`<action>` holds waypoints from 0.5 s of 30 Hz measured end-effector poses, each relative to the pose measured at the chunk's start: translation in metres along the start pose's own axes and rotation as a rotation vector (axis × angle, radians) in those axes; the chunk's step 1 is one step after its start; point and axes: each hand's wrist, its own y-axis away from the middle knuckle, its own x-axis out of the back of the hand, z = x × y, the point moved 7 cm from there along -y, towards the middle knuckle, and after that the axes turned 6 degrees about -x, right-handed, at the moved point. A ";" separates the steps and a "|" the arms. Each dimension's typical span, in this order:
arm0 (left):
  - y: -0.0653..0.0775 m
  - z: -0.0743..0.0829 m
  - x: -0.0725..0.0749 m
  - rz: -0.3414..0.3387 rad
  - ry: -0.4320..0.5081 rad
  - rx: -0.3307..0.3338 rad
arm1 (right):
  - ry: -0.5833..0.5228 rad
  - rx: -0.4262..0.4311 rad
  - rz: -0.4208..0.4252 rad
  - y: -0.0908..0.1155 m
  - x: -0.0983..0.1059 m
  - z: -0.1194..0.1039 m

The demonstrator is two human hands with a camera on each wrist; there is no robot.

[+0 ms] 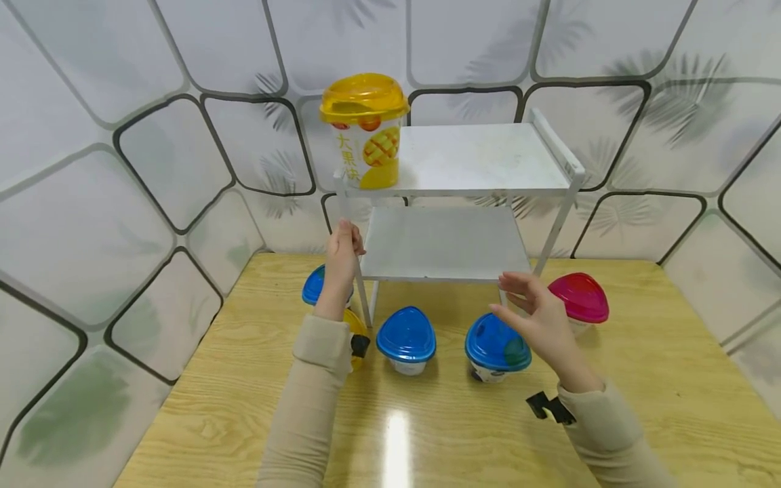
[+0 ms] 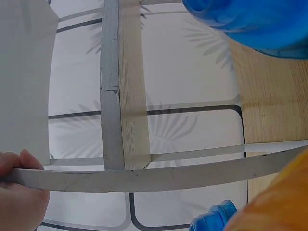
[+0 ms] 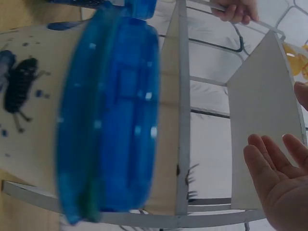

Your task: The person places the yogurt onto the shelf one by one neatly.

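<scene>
"What are our hands doing?"

"Our left hand [image 1: 344, 254] grips the left leg [image 1: 363, 296] of the white rack [image 1: 445, 240]; our right hand [image 1: 539, 324] is open, fingers parted, near its right side."

"Where's the rack, and what's in our containers?"

"It stands on our wood-grained table [image 1: 201, 407]. We see a domed yellow cup [image 1: 366, 139] up top and rounded-triangular blue-lidded tubs [image 1: 407, 335] below; we can't tell their contents."
</scene>
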 end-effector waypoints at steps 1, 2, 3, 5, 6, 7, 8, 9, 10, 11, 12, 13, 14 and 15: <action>0.000 0.000 0.000 0.003 0.001 0.000 | 0.004 -0.005 -0.004 0.001 -0.001 0.002; 0.000 0.000 0.000 0.004 0.002 -0.004 | 0.005 -0.007 -0.005 0.003 -0.001 0.004; -0.001 0.001 0.000 0.003 0.004 -0.009 | 0.003 -0.013 -0.008 0.004 0.000 0.006; -0.002 -0.002 0.000 0.001 0.009 -0.014 | -0.013 -0.013 -0.010 0.008 0.000 0.010; -0.003 -0.005 0.001 0.000 0.015 -0.016 | -0.019 -0.011 -0.010 0.010 0.000 0.013; -0.004 -0.008 0.001 0.000 0.019 -0.016 | -0.026 -0.009 -0.009 0.012 0.000 0.016; -0.005 -0.011 0.002 0.001 0.023 -0.018 | -0.036 -0.006 -0.008 0.014 0.001 0.019; -0.006 -0.015 0.003 0.000 0.025 -0.018 | -0.038 -0.005 -0.008 0.016 0.001 0.022; -0.007 -0.018 0.003 -0.002 0.027 -0.020 | -0.035 -0.005 -0.008 0.018 0.001 0.025; -0.008 -0.021 0.004 0.001 0.031 -0.023 | -0.027 -0.007 -0.012 0.020 0.001 0.028; -0.008 -0.022 0.004 0.003 0.030 -0.028 | -0.018 -0.012 -0.020 0.022 0.001 0.031; -0.008 -0.023 0.005 0.005 0.027 -0.033 | -0.013 -0.018 -0.029 0.024 0.000 0.034; -0.008 -0.023 0.005 0.006 0.024 -0.039 | -0.007 -0.024 -0.039 0.026 0.000 0.037; -0.008 -0.023 0.005 0.007 0.021 -0.043 | -0.002 -0.028 -0.049 0.027 -0.001 0.040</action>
